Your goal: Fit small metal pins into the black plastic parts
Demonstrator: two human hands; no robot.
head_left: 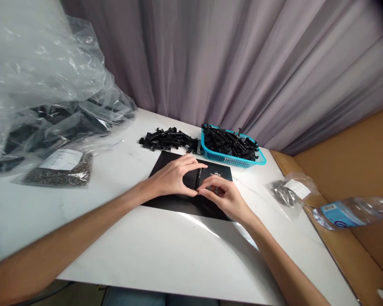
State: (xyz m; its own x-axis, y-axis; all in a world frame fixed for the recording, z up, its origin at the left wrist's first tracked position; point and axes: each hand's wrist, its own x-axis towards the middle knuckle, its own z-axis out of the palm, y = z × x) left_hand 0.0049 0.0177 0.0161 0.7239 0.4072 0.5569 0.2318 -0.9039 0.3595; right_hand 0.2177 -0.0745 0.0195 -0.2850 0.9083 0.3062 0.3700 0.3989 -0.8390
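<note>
My left hand (175, 173) grips a slim black plastic part (198, 178) by its two ends, thumb at the near end and fingers at the far end. At the near end of that part, the fingertips of my right hand (221, 193) are pinched together; whatever lies between them is too small to make out. Both hands are over a black mat (185, 207) on the white table. Behind the mat lies a loose pile of black plastic parts (169, 139). Beside it, a blue basket (234, 160) is heaped with similar black parts.
Big clear plastic bags (51, 76) with dark contents fill the left side. A labelled bag of small metal pieces (62, 172) lies before them. On the right are a smaller bag (285, 195), a plastic bottle (347, 214) and a cardboard box (354, 153). A curtain (210, 55) hangs behind.
</note>
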